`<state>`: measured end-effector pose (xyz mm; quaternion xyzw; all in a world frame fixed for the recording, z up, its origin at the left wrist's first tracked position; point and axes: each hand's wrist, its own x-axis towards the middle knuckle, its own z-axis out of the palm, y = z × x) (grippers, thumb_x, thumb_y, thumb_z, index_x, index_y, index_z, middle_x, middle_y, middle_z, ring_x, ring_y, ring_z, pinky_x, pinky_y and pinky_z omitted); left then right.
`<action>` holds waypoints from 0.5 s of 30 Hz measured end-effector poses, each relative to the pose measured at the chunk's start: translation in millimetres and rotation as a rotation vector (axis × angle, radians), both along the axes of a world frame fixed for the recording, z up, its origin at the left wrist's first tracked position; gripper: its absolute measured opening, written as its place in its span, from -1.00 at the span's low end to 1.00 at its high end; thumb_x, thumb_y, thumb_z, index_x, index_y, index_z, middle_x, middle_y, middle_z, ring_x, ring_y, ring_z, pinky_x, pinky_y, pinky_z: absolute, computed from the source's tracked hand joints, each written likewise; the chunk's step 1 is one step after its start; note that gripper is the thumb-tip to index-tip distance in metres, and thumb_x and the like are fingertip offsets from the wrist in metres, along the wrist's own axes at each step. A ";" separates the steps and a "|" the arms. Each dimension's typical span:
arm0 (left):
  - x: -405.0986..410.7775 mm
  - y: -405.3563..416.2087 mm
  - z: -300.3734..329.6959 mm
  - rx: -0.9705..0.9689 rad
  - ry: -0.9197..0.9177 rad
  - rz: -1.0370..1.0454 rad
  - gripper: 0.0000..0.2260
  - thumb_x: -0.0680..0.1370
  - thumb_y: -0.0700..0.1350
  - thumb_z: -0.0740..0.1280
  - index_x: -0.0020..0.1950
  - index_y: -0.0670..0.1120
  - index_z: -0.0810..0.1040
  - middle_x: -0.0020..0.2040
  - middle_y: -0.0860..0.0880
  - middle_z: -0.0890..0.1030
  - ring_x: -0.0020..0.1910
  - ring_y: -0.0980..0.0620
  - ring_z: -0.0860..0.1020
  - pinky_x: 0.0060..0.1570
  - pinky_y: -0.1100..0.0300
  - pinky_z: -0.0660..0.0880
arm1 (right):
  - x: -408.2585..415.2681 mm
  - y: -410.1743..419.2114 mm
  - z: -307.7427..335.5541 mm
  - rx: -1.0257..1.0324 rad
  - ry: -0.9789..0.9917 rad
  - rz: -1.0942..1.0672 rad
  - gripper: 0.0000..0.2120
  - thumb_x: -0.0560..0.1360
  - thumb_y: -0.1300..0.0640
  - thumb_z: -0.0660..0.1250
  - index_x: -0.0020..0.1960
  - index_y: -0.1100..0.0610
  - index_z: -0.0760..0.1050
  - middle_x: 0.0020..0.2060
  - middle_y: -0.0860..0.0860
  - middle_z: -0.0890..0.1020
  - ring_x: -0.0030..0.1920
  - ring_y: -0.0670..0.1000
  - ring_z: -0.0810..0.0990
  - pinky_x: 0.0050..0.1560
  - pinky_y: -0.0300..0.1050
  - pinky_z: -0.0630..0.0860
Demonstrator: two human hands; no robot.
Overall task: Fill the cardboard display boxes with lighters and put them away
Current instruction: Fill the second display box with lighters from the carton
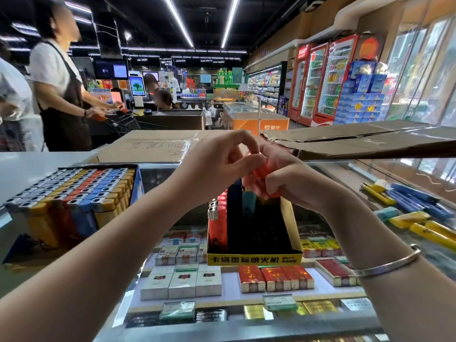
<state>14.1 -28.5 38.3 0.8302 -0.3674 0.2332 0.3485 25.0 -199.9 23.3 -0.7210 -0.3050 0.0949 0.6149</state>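
1. Right hand (283, 176): fingers (276, 180) curled tight round a bunch of translucent orange-red plastic lighters (259, 172), held upright above the open box; gripped as a bundle, presumably so that several can be fed in without reaching away again.
2. Left hand (217, 166): thumb and forefinger tips (254, 157) pinching the top of the bunch, just above the right fingers; remaining fingers loosely bent. Placed thus, most likely, to draw off or steady one lighter at a time.
3. Open yellow-fronted cardboard display box with black interior (254, 259): directly beneath both sets of fingers, standing on the glass counter top (345, 178). Largely unfilled.
4. Row of red lighters with metal caps (217, 218): upright against the box wall below the left fingertips. Filled from one side, probably to keep rows tight.
5. Single pale-blue lighter (248, 202): upright under the right fingers, near the far end of the box.
6. Full cardboard box of grey, yellow, red and blue lighters (74, 191): well to the left of the left fingers, apparently done and awaiting storage.
7. Loose yellow and blue lighters (404, 201): lying flat on the glass, well to the right of the right wrist; stock within reach.
8. Flattened brown cardboard cartons (357, 141): beyond the fingers.
9. Silver bangle (387, 265): on the right forearm.
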 end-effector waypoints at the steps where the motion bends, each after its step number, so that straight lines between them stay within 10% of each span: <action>1: -1.2 0.4 -1.0 -0.019 0.043 -0.009 -0.88 0.46 0.07 0.32 -0.11 0.05 0.48 -0.36 -0.03 0.60 -0.37 -0.06 0.57 -0.32 0.02 0.54 | -0.7 1.0 -0.5 -0.032 -0.002 0.000 -0.49 0.17 0.44 0.17 0.11 0.20 0.28 -0.28 0.11 0.55 -0.35 0.00 0.49 -0.42 -0.26 0.41; 15: -22.4 41.6 13.4 -0.059 0.369 -0.154 -0.84 0.38 -0.25 0.40 -0.08 -0.06 0.59 -0.18 0.06 0.68 -0.21 0.16 0.64 -0.24 0.42 0.51 | 19.1 -12.7 -5.2 0.087 -0.219 -0.519 -0.77 0.28 0.28 0.26 -0.08 0.10 0.45 -0.16 0.04 0.57 -0.10 -0.04 0.54 -0.12 -0.24 0.43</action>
